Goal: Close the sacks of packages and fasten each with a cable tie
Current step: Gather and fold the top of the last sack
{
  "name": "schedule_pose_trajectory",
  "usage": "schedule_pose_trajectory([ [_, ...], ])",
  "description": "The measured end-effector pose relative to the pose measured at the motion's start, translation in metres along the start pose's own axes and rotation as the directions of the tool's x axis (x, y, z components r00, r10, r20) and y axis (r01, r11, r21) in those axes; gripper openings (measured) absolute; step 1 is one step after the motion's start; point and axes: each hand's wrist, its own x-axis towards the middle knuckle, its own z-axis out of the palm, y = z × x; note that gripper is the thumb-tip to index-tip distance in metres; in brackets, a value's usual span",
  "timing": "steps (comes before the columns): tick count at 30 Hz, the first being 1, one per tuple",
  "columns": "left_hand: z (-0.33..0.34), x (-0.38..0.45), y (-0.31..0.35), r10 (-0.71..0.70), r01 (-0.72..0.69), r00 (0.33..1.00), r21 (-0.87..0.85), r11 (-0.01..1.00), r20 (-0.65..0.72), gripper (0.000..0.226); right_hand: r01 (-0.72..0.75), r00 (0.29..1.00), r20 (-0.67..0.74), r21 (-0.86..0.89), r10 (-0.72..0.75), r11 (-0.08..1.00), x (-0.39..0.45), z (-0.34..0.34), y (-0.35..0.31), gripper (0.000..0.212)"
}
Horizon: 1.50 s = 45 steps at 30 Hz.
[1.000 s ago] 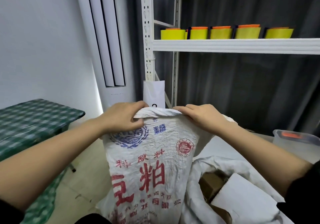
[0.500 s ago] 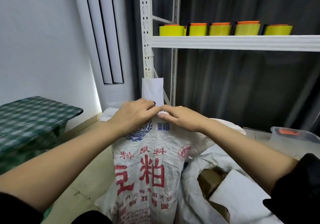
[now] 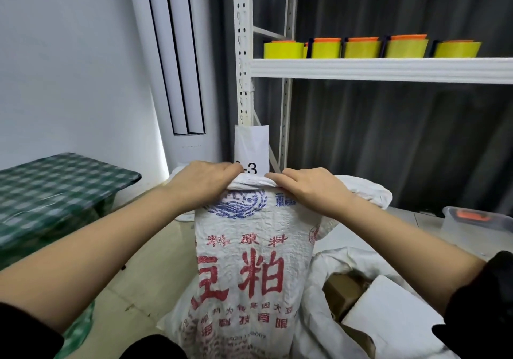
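Note:
A white woven sack with red and blue print stands upright in the middle of the view. Its top edge is bunched together. My left hand grips the left side of that gathered mouth, fingers curled over the rim. My right hand grips the right side of it in the same way, a short gap from the left. A second white sack lies open at the lower right, with a brown box and a white package showing inside. No cable tie is in view.
A white metal shelf carries several yellow and orange containers. A paper label hangs on its post. A green checked table is at the left, a clear plastic tub at the right, a white air conditioner behind.
My hands came together at the sack's mouth, then moved slightly apart again while holding the gathered rim. The sack's top is narrower than a second ago.

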Motion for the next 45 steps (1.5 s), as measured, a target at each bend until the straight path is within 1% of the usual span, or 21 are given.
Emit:
schedule_pose_trajectory([
  [4, 0.000, -0.001, 0.009, -0.071, 0.077, 0.997, -0.252, 0.965, 0.031, 0.055, 0.056, 0.996, -0.067, -0.056, -0.060, 0.997, -0.007, 0.009, 0.006, 0.070],
  [6, 0.000, 0.002, 0.009, -0.119, 0.135, 0.991, -0.361, 0.923, 0.066, 0.048, 0.069, 0.995, -0.071, -0.086, -0.075, 0.994, -0.011, 0.014, 0.009, 0.074],
  [8, -0.002, 0.004, 0.006, -0.158, 0.178, 0.984, -0.472, 0.864, 0.082, 0.034, 0.022, 0.999, -0.040, -0.052, -0.024, 0.998, -0.010, 0.013, 0.009, 0.057],
  [9, -0.003, 0.004, 0.005, -0.170, 0.179, 0.983, -0.495, 0.851, 0.064, 0.029, -0.042, 0.999, 0.007, 0.009, 0.042, 0.999, -0.007, 0.011, 0.006, 0.045],
  [10, -0.002, 0.004, 0.005, -0.172, 0.169, 0.984, -0.490, 0.855, 0.040, 0.025, -0.139, 0.986, 0.111, 0.111, 0.127, 0.984, -0.001, 0.004, 0.001, 0.043],
  [12, 0.000, 0.005, 0.010, -0.155, 0.132, 0.988, -0.432, 0.892, -0.016, 0.015, -0.376, 0.898, 0.370, 0.365, 0.238, 0.852, 0.012, -0.003, -0.009, 0.046],
  [13, 0.002, 0.004, 0.013, -0.136, 0.101, 0.989, -0.393, 0.914, -0.065, 0.015, -0.474, 0.845, 0.478, 0.465, 0.239, 0.748, 0.019, -0.004, -0.014, 0.043],
  [15, 0.003, 0.004, 0.018, -0.089, 0.034, 0.983, -0.320, 0.947, -0.158, 0.024, -0.531, 0.816, 0.544, 0.573, 0.194, 0.624, 0.029, -0.003, -0.021, 0.036],
  [17, 0.004, 0.003, 0.019, -0.073, 0.029, 0.988, -0.298, 0.954, -0.139, 0.026, -0.491, 0.845, 0.504, 0.595, 0.181, 0.636, 0.032, 0.000, -0.026, 0.027],
  [21, 0.006, -0.004, 0.002, -0.133, 0.193, 0.968, -0.296, 0.935, 0.211, 0.030, -0.359, 0.923, 0.334, 0.559, 0.193, 0.747, 0.022, 0.004, -0.031, 0.013],
  [23, 0.007, -0.007, -0.002, -0.094, 0.152, 0.970, -0.257, 0.954, 0.226, 0.017, -0.325, 0.939, 0.278, 0.532, 0.201, 0.782, 0.017, 0.005, -0.029, 0.016],
  [25, 0.007, -0.009, -0.004, -0.082, 0.132, 0.976, -0.250, 0.959, 0.199, 0.013, -0.295, 0.951, 0.233, 0.504, 0.202, 0.812, 0.012, 0.004, -0.026, 0.021],
  [28, 0.001, -0.008, -0.003, -0.134, 0.189, 0.966, -0.247, 0.950, 0.222, 0.026, -0.188, 0.980, 0.125, 0.364, 0.152, 0.912, 0.006, 0.005, -0.022, 0.031],
  [30, -0.001, -0.010, -0.005, -0.180, 0.253, 0.946, -0.267, 0.930, 0.270, 0.035, -0.131, 0.991, 0.056, 0.238, 0.121, 0.963, -0.002, 0.007, -0.021, 0.028],
  [31, -0.002, -0.012, -0.006, -0.189, 0.286, 0.934, -0.319, 0.904, 0.302, 0.034, -0.122, 0.992, 0.049, 0.169, 0.115, 0.978, -0.007, 0.009, -0.019, 0.022],
  [32, -0.001, -0.014, -0.006, -0.185, 0.316, 0.922, -0.386, 0.866, 0.340, 0.029, -0.130, 0.991, 0.058, 0.113, 0.125, 0.985, -0.012, 0.010, -0.017, 0.025],
  [34, 0.002, -0.017, -0.005, -0.150, 0.343, 0.909, -0.498, 0.796, 0.388, 0.019, -0.149, 0.984, 0.100, 0.039, 0.145, 0.988, -0.021, 0.013, -0.016, 0.044],
  [35, 0.003, -0.017, -0.003, -0.139, 0.341, 0.913, -0.532, 0.775, 0.383, 0.015, -0.158, 0.982, 0.109, 0.017, 0.155, 0.987, -0.023, 0.015, -0.017, 0.047],
  [39, 0.000, -0.016, -0.001, -0.134, 0.327, 0.932, -0.623, 0.711, 0.336, 0.011, -0.226, 0.967, 0.133, 0.040, 0.219, 0.973, -0.019, 0.017, -0.023, 0.033],
  [42, -0.002, -0.017, -0.002, -0.102, 0.297, 0.937, -0.610, 0.734, 0.333, 0.017, -0.280, 0.950, 0.176, 0.126, 0.256, 0.952, -0.017, 0.017, -0.023, 0.024],
  [45, -0.005, -0.017, 0.000, -0.075, 0.240, 0.946, -0.528, 0.815, 0.315, 0.020, -0.355, 0.920, 0.236, 0.174, 0.311, 0.918, -0.013, 0.014, -0.023, 0.017],
])
